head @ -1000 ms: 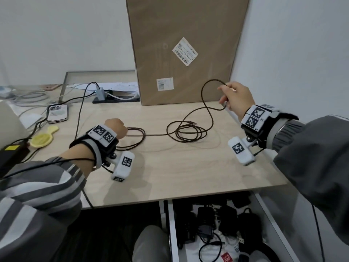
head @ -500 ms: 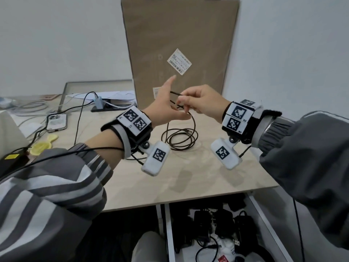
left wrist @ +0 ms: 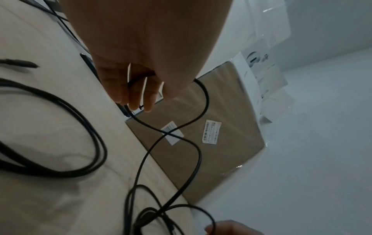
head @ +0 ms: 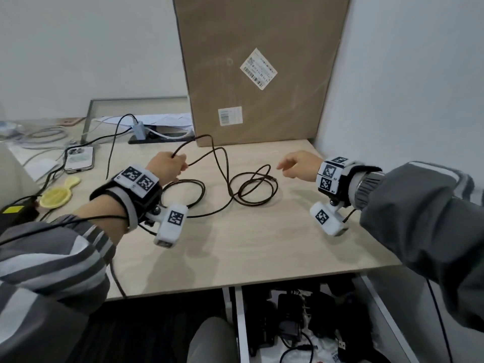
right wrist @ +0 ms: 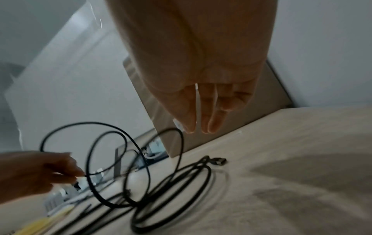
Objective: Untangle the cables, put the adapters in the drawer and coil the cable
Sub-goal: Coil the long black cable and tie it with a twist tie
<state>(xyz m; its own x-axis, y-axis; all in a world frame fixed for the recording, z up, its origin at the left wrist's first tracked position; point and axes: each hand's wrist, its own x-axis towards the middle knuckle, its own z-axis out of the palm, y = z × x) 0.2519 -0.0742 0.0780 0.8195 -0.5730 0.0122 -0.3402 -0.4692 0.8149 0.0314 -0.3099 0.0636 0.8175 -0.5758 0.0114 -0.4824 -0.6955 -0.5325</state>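
A long dark cable lies in loose loops on the wooden table, its plug at the right of the coil. My left hand is raised over the table's left half. In the left wrist view its fingers curl round the cable, and lifted loops hang from them. My right hand hovers to the right of the coil. Its fingers are relaxed and hold nothing. Below the table edge a drawer stands pulled out with several black adapters inside.
A tall cardboard box leans against the back wall. At the left lie a phone, a yellow object and other cables. A white wall closes off the table's right side.
Half a second ago both hands met at the raised cable. My left hand has since dropped leftwards with loops of cable in its grip; my right hand has let go and moved right.
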